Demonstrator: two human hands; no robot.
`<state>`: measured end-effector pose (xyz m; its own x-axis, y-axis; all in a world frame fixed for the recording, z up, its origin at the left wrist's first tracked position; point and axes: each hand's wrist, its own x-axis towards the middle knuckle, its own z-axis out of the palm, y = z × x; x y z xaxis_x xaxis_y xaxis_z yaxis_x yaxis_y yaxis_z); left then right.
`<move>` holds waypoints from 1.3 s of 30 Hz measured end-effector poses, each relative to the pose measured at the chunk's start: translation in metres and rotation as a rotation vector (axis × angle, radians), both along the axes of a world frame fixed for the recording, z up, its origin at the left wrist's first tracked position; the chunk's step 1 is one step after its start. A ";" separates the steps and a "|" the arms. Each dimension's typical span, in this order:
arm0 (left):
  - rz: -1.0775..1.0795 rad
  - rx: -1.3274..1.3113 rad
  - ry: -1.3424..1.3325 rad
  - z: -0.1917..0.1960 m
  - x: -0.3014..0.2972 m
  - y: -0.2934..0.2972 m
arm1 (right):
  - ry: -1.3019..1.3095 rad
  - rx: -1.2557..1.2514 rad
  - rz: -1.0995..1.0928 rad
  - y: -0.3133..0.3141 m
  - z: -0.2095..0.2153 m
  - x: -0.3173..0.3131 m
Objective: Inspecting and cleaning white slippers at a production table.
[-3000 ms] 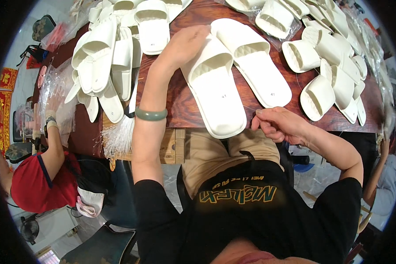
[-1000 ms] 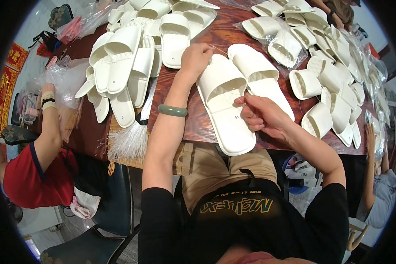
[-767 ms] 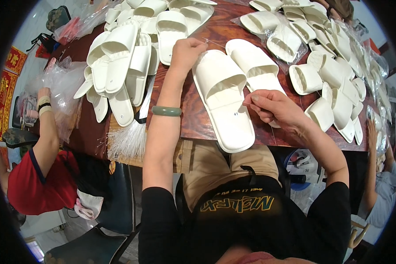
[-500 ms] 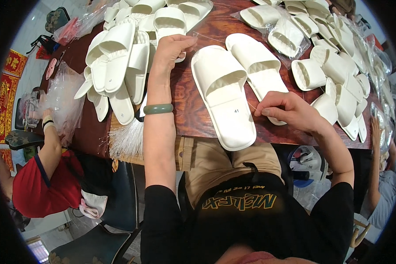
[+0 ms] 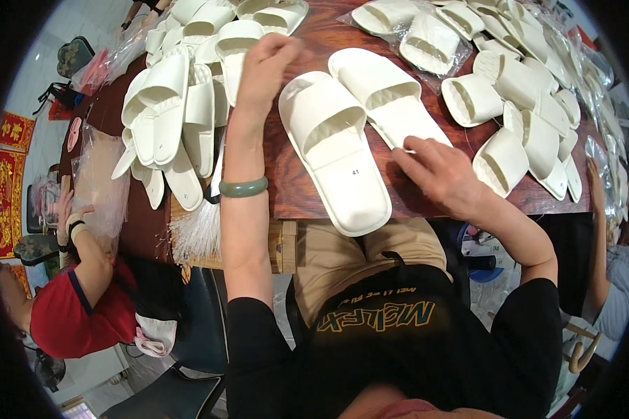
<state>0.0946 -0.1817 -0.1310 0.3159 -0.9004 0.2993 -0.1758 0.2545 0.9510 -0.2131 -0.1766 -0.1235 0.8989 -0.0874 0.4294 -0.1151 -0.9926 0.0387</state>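
The right hand (image 5: 442, 176) is half curled, its fingers bent close together over the heel part of the right slipper (image 5: 407, 120); whether it touches that slipper or pinches anything is not clear. The left hand (image 5: 264, 70) is raised and loosely closed, fingertips blurred, so I cannot tell whether it holds something. It stands left of the left slipper (image 5: 349, 185), partly in front of a white slipper behind it.

Those two white slippers lie side by side between the hands, soles down, toes pointing away from the person; the left one's heel juts past the near edge of the reddish-brown worktop (image 5: 297, 192). A green bangle (image 5: 243, 188) circles the left forearm.

Farther left sits a heap of white slippers (image 5: 162, 94), with a bundle of white strands (image 5: 199, 234) below it. To the right are another slipper heap (image 5: 528, 136) and slippers in clear plastic (image 5: 430, 43). Beyond, at far left, is a co-worker in red (image 5: 84, 314).
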 end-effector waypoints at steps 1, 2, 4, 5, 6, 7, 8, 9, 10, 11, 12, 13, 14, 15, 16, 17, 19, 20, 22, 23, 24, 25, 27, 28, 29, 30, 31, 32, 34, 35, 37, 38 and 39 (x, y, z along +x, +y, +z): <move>-0.103 -0.020 -0.022 0.000 -0.011 -0.010 | -0.009 -0.043 0.026 0.001 -0.004 0.000; -0.101 -0.022 -0.022 -0.001 -0.022 -0.019 | -0.027 -0.069 0.054 0.003 -0.008 -0.001; -0.241 0.149 -0.318 -0.004 -0.040 -0.037 | -0.090 -0.102 0.100 0.004 -0.015 0.000; -0.245 0.164 -0.317 -0.007 -0.046 -0.045 | -0.081 -0.107 0.084 0.003 -0.018 0.001; -0.222 0.221 -0.341 -0.010 -0.052 -0.051 | -0.075 -0.088 0.096 0.001 -0.019 0.001; -0.205 0.311 -0.366 -0.014 -0.056 -0.055 | -0.074 -0.068 0.122 -0.001 -0.020 0.000; -0.210 0.271 -0.371 -0.016 -0.056 -0.057 | -0.073 -0.075 0.093 -0.005 -0.021 -0.001; -0.213 0.250 -0.248 -0.019 -0.054 -0.057 | -0.016 -0.033 0.087 -0.008 -0.021 -0.002; -0.191 0.278 -0.124 -0.021 -0.052 -0.057 | 0.037 0.026 0.091 -0.011 -0.022 -0.004; -0.171 0.347 -0.148 -0.022 -0.049 -0.055 | 0.062 0.077 0.075 -0.012 -0.022 -0.006; -0.204 0.314 -0.146 -0.024 -0.047 -0.054 | 0.067 0.070 0.060 -0.013 -0.024 -0.007; -0.209 0.300 -0.074 -0.025 -0.045 -0.053 | 0.061 0.075 0.072 -0.013 -0.026 -0.008; -0.200 0.320 -0.001 -0.026 -0.044 -0.052 | 0.056 0.094 0.101 -0.014 -0.027 -0.008; -0.218 0.309 -0.006 -0.027 -0.044 -0.053 | 0.057 0.080 0.087 -0.016 -0.029 -0.006; -0.217 0.308 -0.004 -0.028 -0.044 -0.053 | 0.058 0.089 0.073 -0.019 -0.030 -0.004; -0.223 0.322 -0.024 -0.028 -0.044 -0.054 | 0.061 0.099 0.070 -0.024 -0.030 -0.001; -0.227 0.331 -0.042 -0.028 -0.044 -0.055 | 0.030 0.076 0.059 -0.037 -0.030 0.007; -0.226 0.326 -0.021 -0.028 -0.045 -0.055 | -0.002 0.062 0.067 -0.046 -0.030 0.012; -0.220 0.310 0.000 -0.028 -0.044 -0.055 | -0.003 0.064 0.070 -0.060 -0.029 0.023; -0.229 0.324 0.026 -0.027 -0.044 -0.054 | 0.002 0.073 0.072 -0.066 -0.029 0.027; -0.221 0.366 0.053 -0.027 -0.043 -0.054 | 0.012 0.086 0.079 -0.070 -0.029 0.030; -0.233 0.367 0.072 -0.027 -0.043 -0.054 | 0.016 0.100 0.083 -0.073 -0.030 0.032; -0.240 0.338 0.029 -0.027 -0.044 -0.054 | 0.007 0.086 0.070 -0.075 -0.033 0.036; -0.248 0.357 -0.014 -0.027 -0.044 -0.054 | -0.002 0.077 0.078 -0.076 -0.034 0.037; -0.274 0.345 0.010 -0.027 -0.045 -0.054 | -0.005 0.073 0.066 -0.077 -0.035 0.038; -0.276 0.342 0.015 -0.027 -0.045 -0.054 | -0.023 0.083 0.076 -0.077 -0.036 0.039; -0.293 0.317 0.063 -0.028 -0.045 -0.053 | -0.046 0.097 0.098 -0.076 -0.035 0.039; -0.301 0.308 0.111 -0.028 -0.044 -0.052 | -0.039 0.095 0.088 -0.075 -0.034 0.039; -0.269 0.231 0.172 -0.029 -0.043 -0.051 | -0.017 0.064 0.062 -0.071 -0.029 0.037; -0.224 0.186 0.231 -0.028 -0.042 -0.050 | -0.026 0.059 0.069 -0.067 -0.025 0.034; -0.193 0.071 0.260 -0.027 -0.041 -0.050 | -0.185 0.091 0.085 -0.060 -0.016 0.028; -0.164 -0.024 0.293 -0.026 -0.041 -0.049 | -0.164 0.107 0.058 -0.062 -0.011 0.031; -0.144 -0.043 0.273 -0.024 -0.041 -0.049 | -0.252 0.132 0.051 -0.066 -0.005 0.035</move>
